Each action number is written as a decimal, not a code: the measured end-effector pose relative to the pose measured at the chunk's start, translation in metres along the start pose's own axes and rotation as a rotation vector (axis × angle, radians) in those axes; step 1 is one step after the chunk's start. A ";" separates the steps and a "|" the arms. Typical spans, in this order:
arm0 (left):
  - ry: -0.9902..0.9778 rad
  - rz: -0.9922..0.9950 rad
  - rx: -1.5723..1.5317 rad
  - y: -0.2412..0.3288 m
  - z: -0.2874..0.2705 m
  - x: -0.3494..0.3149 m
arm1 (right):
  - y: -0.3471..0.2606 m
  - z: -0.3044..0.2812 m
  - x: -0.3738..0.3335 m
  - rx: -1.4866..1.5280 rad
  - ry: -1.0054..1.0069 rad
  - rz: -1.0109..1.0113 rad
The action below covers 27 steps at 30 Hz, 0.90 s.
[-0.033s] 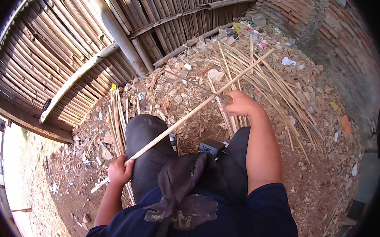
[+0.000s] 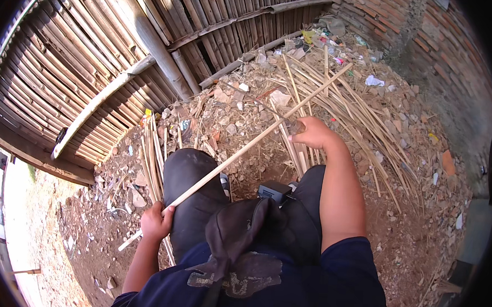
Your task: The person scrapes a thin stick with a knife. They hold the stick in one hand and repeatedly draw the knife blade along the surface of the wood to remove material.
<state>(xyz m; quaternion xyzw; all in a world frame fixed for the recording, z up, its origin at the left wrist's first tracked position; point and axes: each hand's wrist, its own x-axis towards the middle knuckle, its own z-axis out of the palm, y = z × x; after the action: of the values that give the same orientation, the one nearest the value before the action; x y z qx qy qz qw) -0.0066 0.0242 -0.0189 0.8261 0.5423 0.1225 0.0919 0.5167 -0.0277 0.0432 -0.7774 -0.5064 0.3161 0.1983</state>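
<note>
A long pale bamboo strip [image 2: 232, 159] slants across my lap, from low on the left to the far right. Near its lower end my left hand [image 2: 155, 222] is wrapped round it, thumb on top, beside my left knee. My right hand [image 2: 314, 133] is closed on the handle of a long, thin, dark-bladed knife [image 2: 255, 100]. The blade points away to the far left and crosses the strip just left of that hand. The handle is mostly hidden by my fingers.
Cut bamboo strips [image 2: 364, 118] lie piled at the far right, and a smaller bundle [image 2: 152, 159] lies by my left knee. A small dark box [image 2: 274, 191] is between my legs. Rubble and litter cover the ground. A bamboo wall [image 2: 83, 78] and a brick wall [image 2: 446, 53] stand around.
The knife's blade has tilted slightly, its tip swinging a little farther away from me. My left hand and the bamboo strip stay almost where they were.
</note>
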 end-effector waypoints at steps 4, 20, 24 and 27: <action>0.019 0.036 0.034 0.007 -0.001 0.002 | 0.032 0.007 0.011 0.011 0.220 0.049; 0.014 0.017 0.025 0.003 -0.004 0.000 | 0.024 -0.001 0.003 0.087 0.386 0.095; 0.013 0.031 -0.026 0.002 -0.002 0.000 | 0.005 0.005 -0.006 -0.121 0.196 -0.054; -0.037 0.037 -0.056 0.005 -0.016 -0.003 | -0.011 0.003 -0.015 -0.180 0.153 -0.100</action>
<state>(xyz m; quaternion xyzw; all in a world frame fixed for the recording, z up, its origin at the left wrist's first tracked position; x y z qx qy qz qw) -0.0081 0.0198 -0.0028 0.8351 0.5217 0.1242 0.1229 0.5032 -0.0371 0.0525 -0.7875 -0.5545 0.1988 0.1812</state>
